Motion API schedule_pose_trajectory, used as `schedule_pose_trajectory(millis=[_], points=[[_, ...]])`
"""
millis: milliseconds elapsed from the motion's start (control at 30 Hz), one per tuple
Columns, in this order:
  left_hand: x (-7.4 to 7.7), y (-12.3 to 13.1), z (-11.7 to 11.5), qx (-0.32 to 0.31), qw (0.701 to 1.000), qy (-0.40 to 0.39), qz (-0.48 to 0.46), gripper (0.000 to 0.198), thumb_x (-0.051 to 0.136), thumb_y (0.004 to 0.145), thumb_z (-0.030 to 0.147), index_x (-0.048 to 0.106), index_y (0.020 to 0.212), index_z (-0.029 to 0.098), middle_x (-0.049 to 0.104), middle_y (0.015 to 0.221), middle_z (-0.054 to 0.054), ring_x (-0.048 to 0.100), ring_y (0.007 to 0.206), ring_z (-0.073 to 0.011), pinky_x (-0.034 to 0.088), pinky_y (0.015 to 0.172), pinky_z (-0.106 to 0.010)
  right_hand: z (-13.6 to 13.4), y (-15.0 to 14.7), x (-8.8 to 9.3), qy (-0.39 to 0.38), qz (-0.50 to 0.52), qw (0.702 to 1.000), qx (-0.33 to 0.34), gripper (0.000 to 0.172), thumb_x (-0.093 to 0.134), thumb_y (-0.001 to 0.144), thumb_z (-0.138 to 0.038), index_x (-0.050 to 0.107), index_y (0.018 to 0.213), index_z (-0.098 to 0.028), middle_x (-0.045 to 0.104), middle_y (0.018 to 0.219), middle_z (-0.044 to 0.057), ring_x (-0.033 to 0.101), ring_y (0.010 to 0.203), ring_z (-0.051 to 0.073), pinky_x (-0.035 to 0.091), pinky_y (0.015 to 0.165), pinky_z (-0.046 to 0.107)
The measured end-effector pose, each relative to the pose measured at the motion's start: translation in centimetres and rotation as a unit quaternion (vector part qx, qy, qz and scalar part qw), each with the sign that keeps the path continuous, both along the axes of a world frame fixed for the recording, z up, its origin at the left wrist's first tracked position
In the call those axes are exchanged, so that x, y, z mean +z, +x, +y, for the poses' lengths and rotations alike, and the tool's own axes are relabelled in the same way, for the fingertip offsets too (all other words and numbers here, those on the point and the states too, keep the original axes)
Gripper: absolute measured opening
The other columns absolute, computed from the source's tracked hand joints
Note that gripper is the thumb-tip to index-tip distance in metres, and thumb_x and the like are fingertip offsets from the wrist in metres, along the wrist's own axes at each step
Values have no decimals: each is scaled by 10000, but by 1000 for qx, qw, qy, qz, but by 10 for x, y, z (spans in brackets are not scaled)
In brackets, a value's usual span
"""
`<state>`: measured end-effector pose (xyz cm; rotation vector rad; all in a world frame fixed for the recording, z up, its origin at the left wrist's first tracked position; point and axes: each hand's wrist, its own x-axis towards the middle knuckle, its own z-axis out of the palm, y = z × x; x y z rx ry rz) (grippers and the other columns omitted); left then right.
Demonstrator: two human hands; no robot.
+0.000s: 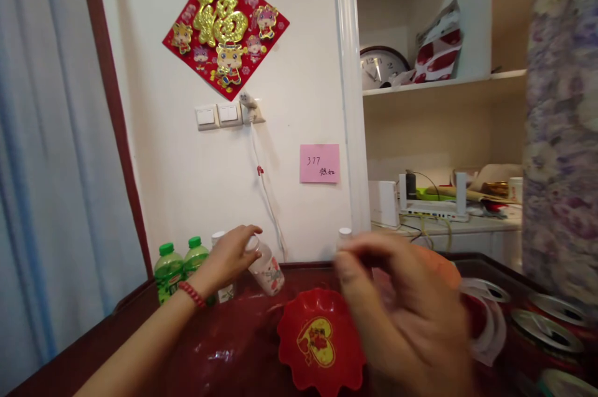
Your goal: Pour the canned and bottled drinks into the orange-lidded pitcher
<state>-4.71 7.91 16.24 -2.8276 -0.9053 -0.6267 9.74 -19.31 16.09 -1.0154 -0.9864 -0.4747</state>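
My left hand (236,252), with a red bead bracelet on its wrist, has its thumb and fingers round the top of a clear plastic bottle (268,272) with a pink-red print. That bottle leans, its base toward the lower right. Close to the camera, my right hand (406,310) is blurred, its thumb and forefinger drawn together in a pinch; anything between them is hidden. Just behind those fingers shows a white bottle cap (344,232). Left of my right hand lies a red scalloped dish (320,347) with a gold heart design.
Two green-capped bottles (168,269) and a white-capped bottle (226,293) stand at the table's back left. Several opened cans (546,330) are at the right. A wall rises behind the dark red table (219,353); a router (434,207) sits on a shelf.
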Motion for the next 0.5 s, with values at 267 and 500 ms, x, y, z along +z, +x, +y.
schedule_pose_trajectory(millis=[267, 500], points=[[47, -21, -80, -150, 919, -244, -272, 555, 738, 809, 483, 585, 1272, 216, 697, 1158, -89, 650, 1105, -274, 544, 944, -410, 49, -4, -20, -337, -50, 935, 100, 781, 793, 692, -336, 547, 1424, -218, 598, 1415, 127, 537, 1297, 359, 399, 1097, 535], [13, -13, -79, -199, 843, -342, -364, 873, 813, 741, 559, 436, 1461, 239, 585, 1394, -183, 586, 1263, -342, 501, 1049, -488, 62, -13, -23, -329, 34, 922, 200, 470, 722, 653, -187, 691, 1119, -239, 743, 1010, 41, 688, 913, 270, 532, 846, 391]])
